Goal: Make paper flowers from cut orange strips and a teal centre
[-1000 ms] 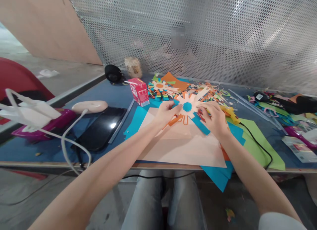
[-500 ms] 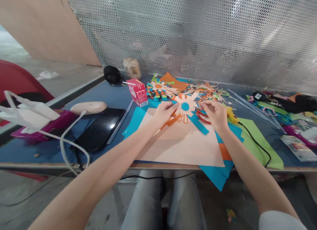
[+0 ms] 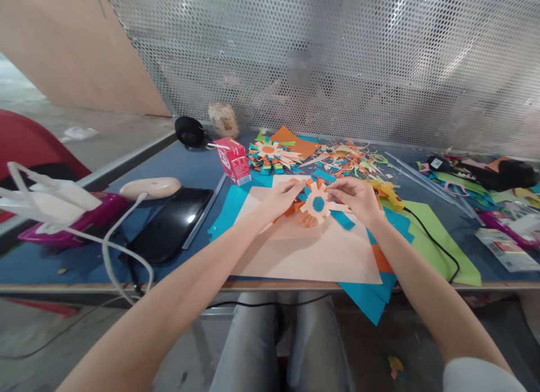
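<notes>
Between both hands I hold a layered paper flower, with pale peach petals, a blue round centre, and orange and blue strips. My left hand pinches its left edge, the fingertips partly hidden behind the petals. On the right, my right hand pinches a peach petal between thumb and finger. Under the flower lie a large peach paper sheet and blue sheets. Close beyond my right hand rests a yellow glue gun with a black cord.
Behind the hands are another finished-looking paper flower, a pink drink carton and a heap of paper scraps. A black phone and white cables occupy the left. More scraps lie right. Perforated metal borders the back.
The flower has tilted and come slightly lower, its petals now folded more to the left side. My right hand has shifted a little left, closer to the blue centre.
</notes>
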Motion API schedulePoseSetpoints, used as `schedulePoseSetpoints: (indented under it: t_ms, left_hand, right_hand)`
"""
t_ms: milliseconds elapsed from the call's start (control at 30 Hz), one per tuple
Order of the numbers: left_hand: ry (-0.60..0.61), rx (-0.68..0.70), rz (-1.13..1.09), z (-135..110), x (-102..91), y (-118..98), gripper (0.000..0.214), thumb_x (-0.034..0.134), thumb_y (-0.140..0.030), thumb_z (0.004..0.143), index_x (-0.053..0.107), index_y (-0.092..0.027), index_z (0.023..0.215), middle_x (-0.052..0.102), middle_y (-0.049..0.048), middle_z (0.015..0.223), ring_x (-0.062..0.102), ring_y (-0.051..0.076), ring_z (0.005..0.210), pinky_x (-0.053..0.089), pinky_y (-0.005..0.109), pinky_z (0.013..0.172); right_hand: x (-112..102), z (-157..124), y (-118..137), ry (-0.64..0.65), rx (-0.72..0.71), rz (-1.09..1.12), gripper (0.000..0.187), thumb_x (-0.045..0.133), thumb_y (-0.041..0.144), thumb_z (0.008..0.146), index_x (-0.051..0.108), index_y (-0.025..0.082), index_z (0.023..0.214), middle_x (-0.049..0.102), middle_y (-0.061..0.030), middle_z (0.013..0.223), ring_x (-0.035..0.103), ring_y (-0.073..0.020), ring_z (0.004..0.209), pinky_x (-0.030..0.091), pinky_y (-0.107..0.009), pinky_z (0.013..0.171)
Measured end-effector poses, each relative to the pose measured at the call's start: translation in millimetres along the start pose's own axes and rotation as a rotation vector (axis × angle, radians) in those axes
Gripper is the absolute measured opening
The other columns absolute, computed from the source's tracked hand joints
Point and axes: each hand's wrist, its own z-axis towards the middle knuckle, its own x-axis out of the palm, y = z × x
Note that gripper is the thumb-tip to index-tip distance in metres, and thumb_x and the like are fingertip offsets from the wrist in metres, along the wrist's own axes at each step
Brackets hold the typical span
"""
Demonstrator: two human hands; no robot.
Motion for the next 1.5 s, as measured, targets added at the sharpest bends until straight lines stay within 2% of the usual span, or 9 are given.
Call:
schedulePoseSetpoints:
  t_ms: [267,400,567,733,900,1033,1133,1333,1500]
  left_hand:
    - [-0.08,0.022,0.072,0.6,-4.4,-4.5,0.039,0.054,-0.053,0.074,0.056,-0.017,0.059,0.054,0.0007,0.057,0.051,0.013,0.059,0.036,0.024,0.05]
    - [-0.094,-0.045,0.057,0.2,-5.3,-3.3,0.037,0.049,-0.052,0.076,0.061,-0.017,0.07,0.062,0.003,0.073,0.055,0.016,0.073,0.042,0.025,0.061]
    - [-0.13,0.061,0.018,-0.2,-6.1,-5.9,0.022,0.041,-0.028,0.081,0.061,-0.019,0.086,0.06,0.003,0.097,0.054,0.014,0.086,0.042,0.026,0.077]
    - [-0.222,0.225,-0.176,3.7,-10.2,-14.0,0.02,0.049,-0.01,0.067,0.057,-0.019,0.082,0.056,0.0005,0.083,0.052,0.012,0.079,0.043,0.025,0.076]
    - [0.063,0.178,-0.44,-0.7,-6.8,-19.6,0.036,0.061,-0.008,0.059,0.057,-0.018,0.093,0.061,0.0022,0.088,0.058,0.016,0.09,0.046,0.03,0.079]
    - [0.325,0.105,-0.361,-11.1,5.4,-18.3,0.05,0.069,-0.013,0.06,0.055,-0.018,0.108,0.061,0.0077,0.108,0.059,0.02,0.1,0.048,0.033,0.082]
    - [0.408,0.045,-0.25,-15.1,11.6,-14.8,0.043,0.069,-0.019,0.063,0.059,-0.016,0.104,0.066,0.008,0.096,0.063,0.018,0.088,0.05,0.031,0.075]
    - [0.118,0.158,-0.123,-11.5,2.5,-20.4,0.03,0.07,-0.022,0.063,0.064,-0.014,0.092,0.068,0.0045,0.077,0.064,0.014,0.072,0.052,0.026,0.068]
    - [-0.042,0.28,-0.087,-13.9,2.5,-26.3,0.017,0.067,-0.023,0.065,0.065,-0.014,0.08,0.069,0.0058,0.08,0.065,0.015,0.074,0.053,0.027,0.07]
  right_hand:
    - [0.3,0.8,1.7,-0.006,0.035,0.001,0.025,0.073,0.038,0.057,0.06,0.019,0.067,0.063,0.0015,0.059,0.063,-0.013,0.057,0.053,-0.028,0.061]
    - [1.5,-1.4,3.9,0.019,0.043,-0.026,0.025,0.071,0.039,0.059,0.06,0.019,0.07,0.064,0.0012,0.061,0.063,-0.0136,0.058,0.053,-0.027,0.057]
    - [1.3,-1.8,5.2,0.0,0.072,-0.044,0.023,0.07,0.036,0.06,0.059,0.019,0.07,0.062,0.0017,0.06,0.063,-0.0133,0.056,0.051,-0.024,0.051]
    - [0.8,-1.2,5.5,0.011,0.078,-0.024,0.023,0.072,0.037,0.059,0.06,0.02,0.07,0.063,0.0013,0.063,0.064,-0.014,0.058,0.052,-0.026,0.056]
    - [1.0,-3.3,5.3,0.037,0.014,0.029,0.021,0.072,0.036,0.06,0.062,0.021,0.071,0.067,0.0002,0.07,0.065,-0.0149,0.065,0.054,-0.029,0.066]
    - [2.0,-5.6,3.0,0.058,-0.066,0.011,0.015,0.069,0.033,0.065,0.064,0.021,0.072,0.067,-0.0004,0.074,0.065,-0.0151,0.071,0.054,-0.031,0.073]
    - [2.8,-5.8,0.5,0.015,-0.087,-0.002,0.012,0.068,0.031,0.067,0.065,0.021,0.073,0.068,-0.0009,0.076,0.065,-0.0153,0.072,0.054,-0.032,0.074]
    - [-0.7,-0.9,-2.2,-0.127,-0.048,-0.081,0.005,0.064,0.023,0.068,0.063,0.021,0.072,0.065,0.0003,0.068,0.065,-0.0146,0.067,0.053,-0.028,0.067]
    - [6.9,-0.9,-1.9,-0.015,0.021,-0.122,0.013,0.065,0.022,0.065,0.064,0.02,0.078,0.064,0.0007,0.067,0.06,-0.0122,0.053,0.049,-0.025,0.049]
